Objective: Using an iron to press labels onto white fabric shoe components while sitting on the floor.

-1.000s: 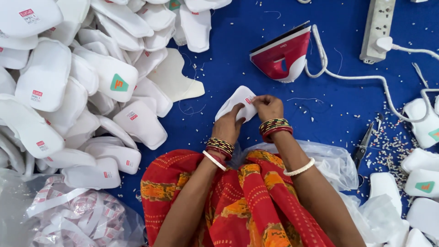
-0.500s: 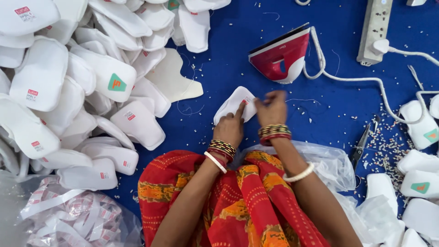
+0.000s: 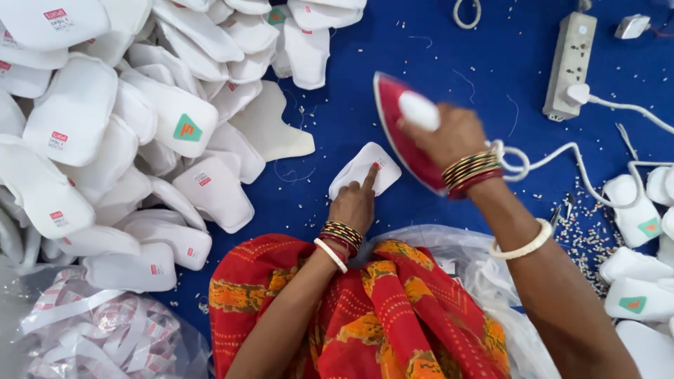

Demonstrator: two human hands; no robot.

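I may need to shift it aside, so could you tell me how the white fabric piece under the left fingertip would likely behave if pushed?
The white fabric piece lies flat and thin on the blue cloth, so it is probably light and floppy. It would likely slide easily, which may be why the left hand pins it.

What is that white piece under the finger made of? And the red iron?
The white piece looks like soft padded fabric or foam: matt, with rounded edges, flat under the left hand. I cannot tell which. The iron, gripped by the right hand, seems to be glossy red plastic with a white handle; its soleplate is not in view.
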